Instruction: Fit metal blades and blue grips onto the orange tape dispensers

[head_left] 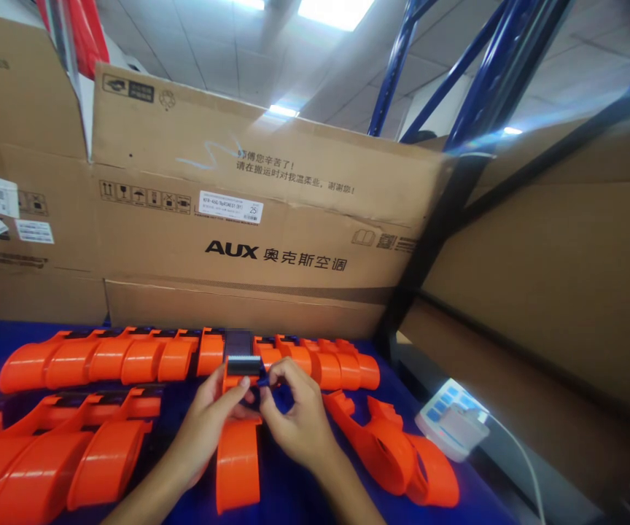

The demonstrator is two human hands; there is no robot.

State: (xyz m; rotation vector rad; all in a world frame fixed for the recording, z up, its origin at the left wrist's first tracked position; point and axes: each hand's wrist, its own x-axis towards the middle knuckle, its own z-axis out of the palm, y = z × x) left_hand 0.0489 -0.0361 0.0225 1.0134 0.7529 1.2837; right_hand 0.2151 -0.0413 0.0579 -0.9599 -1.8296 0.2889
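Note:
My left hand (214,405) is closed around an orange tape dispenser (238,463), its thumb pressed near the top. A serrated metal edge (243,359) with a dark strip below it faces up at the dispenser's head, and the curved orange body hangs beneath. Thumb and fingers of my right hand (296,408) pinch at the right side of the head, on a small dark blue piece (263,379) that is partly hidden by the fingertips. More orange tape dispensers (143,357) stand in a row just behind both hands.
Several dispensers (52,459) fill the left front of the blue table surface (173,445), and a few loose ones (391,452) lie at the right. A white power strip (451,419) with a plugged-in charger sits by the right edge. Cardboard (271,219) walls the back, beside a dark blue rack post (457,175).

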